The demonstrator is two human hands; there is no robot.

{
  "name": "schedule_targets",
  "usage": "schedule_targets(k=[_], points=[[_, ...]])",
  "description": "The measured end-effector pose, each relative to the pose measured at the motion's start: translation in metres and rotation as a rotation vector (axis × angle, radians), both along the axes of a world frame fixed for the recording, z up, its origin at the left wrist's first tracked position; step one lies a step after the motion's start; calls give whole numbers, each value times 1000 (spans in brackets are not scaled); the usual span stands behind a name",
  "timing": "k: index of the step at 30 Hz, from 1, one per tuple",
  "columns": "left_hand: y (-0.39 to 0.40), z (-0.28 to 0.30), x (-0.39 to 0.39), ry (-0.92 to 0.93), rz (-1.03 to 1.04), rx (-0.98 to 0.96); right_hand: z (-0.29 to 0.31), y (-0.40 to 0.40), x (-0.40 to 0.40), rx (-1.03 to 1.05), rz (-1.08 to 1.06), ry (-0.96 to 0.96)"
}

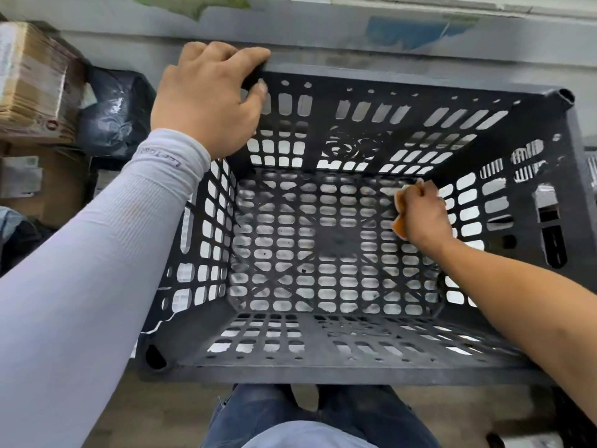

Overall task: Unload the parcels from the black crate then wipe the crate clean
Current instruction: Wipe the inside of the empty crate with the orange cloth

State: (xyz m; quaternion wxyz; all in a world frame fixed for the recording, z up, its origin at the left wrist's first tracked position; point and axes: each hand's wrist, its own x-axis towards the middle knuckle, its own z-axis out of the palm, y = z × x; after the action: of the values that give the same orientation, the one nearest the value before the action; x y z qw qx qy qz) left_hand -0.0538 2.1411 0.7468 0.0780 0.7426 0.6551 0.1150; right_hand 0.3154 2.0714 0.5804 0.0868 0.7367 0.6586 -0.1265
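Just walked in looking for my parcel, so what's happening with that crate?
A person is cleaning the black crate, which holds no parcels now. Their left hand grips its far rim, while the right hand presses an orange cloth inside, near the right wall. Parcels lie piled to the crate's left.

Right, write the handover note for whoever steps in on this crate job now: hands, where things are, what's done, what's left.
Left hand: grips the far left corner of the black crate rim, steadying it.
Right hand: inside the crate, holding an orange cloth down at the far right of the floor, by the right wall.
Crate: no parcels in it; the perforated floor shows all over.
Parcels: a taped cardboard box, a black plastic bag and more boxes lie to the left, outside the crate.
Done: unloading.
Left: wiping; dark smudges show on the floor grid, so carry on across the floor and walls.
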Motion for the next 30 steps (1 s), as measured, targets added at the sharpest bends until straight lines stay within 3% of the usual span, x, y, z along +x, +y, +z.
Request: schedule_targets(k=[6, 16, 20, 26, 30], points=[[-1, 2, 0, 0, 3, -7, 1, -14, -66, -10, 22, 268], [-2, 3, 0, 0, 2, -21, 1, -50, -224, -229, 562, 508], [-1, 3, 0, -7, 3, -15, -8, -70, -257, -244, 724, 497], [1, 3, 1, -8, 8, -16, -3, -63, -224, -264, 1026, 428], [0, 3, 2, -8, 9, -15, -4, -68, -212, -342, 1163, 248]])
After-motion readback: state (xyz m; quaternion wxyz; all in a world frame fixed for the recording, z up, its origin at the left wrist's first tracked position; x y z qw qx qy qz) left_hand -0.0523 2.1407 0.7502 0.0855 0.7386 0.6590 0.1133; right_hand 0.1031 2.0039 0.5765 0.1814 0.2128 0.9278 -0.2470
